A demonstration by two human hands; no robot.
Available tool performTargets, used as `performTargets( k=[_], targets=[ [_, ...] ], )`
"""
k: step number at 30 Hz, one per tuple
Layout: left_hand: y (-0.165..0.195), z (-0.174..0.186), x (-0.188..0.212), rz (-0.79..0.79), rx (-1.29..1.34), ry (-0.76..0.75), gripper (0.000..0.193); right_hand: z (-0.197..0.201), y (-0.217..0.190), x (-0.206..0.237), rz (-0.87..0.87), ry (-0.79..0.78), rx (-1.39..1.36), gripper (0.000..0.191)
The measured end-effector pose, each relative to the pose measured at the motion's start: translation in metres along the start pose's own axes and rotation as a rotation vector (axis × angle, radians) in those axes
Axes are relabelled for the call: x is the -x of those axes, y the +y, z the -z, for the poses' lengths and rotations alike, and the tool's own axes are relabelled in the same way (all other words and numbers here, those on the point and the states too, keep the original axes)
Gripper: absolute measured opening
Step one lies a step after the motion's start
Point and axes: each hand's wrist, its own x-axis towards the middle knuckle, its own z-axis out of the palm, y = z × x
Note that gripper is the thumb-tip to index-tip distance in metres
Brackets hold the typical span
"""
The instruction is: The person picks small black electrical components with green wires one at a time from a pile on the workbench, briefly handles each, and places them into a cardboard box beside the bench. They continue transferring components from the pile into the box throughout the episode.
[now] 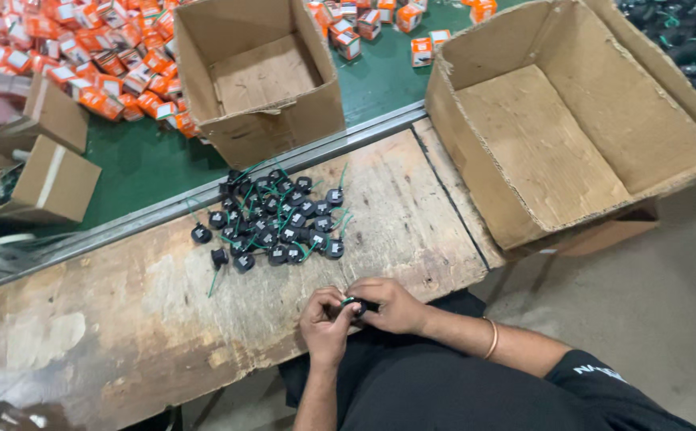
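Worn, scuffed wood fills the view: a workbench [124, 319] with pale patches, its near edge running just above the person's lap. Right at that near edge, both hands are together. Left hand [325, 323] and right hand [392, 306] meet fingertip to fingertip, and pinched between them sits a small black part [357, 305] with a bit of green wire showing. Fingers of both hands are curled in and clamped on it; most of the part is hidden behind them, so its shape is hard to make out. A thin bangle [492, 338] circles the right wrist.

Out from the hands, toward the middle of the bench, lies a pile of black parts [276, 219], small round pieces tangled with green wires, a few strays off its left side. Past the far edge, a metal rail [124, 223] divides the wood from a green surface [148, 160]. On that green sits an open brown carton [260, 76], only a loose sheet of cardboard showing on its floor. A larger open carton [555, 136] hangs over the bench's right end, its interior bare cardboard. Far left, two closed small brown boxes [52, 179], partly cut off. Along the top edge, heaps of little orange-and-white packets [84, 56], print too small to make out. Top right corner, a dark mass with green bits [683, 40], cut off by the frame and unclear.
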Motion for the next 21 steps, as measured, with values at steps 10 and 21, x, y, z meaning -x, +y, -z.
performTargets(
  k=[10,21],
  targets=[
    [0.002,0.034,-0.007,-0.124,-0.324,-0.032,0.024,0.016,-0.006,-0.007,0.040,-0.123,-0.090,0.039],
    [0.025,0.027,-0.045,-0.204,-0.885,0.116,0.051,0.156,-0.030,-0.050,0.175,0.694,-1.183,0.063]
  ],
)
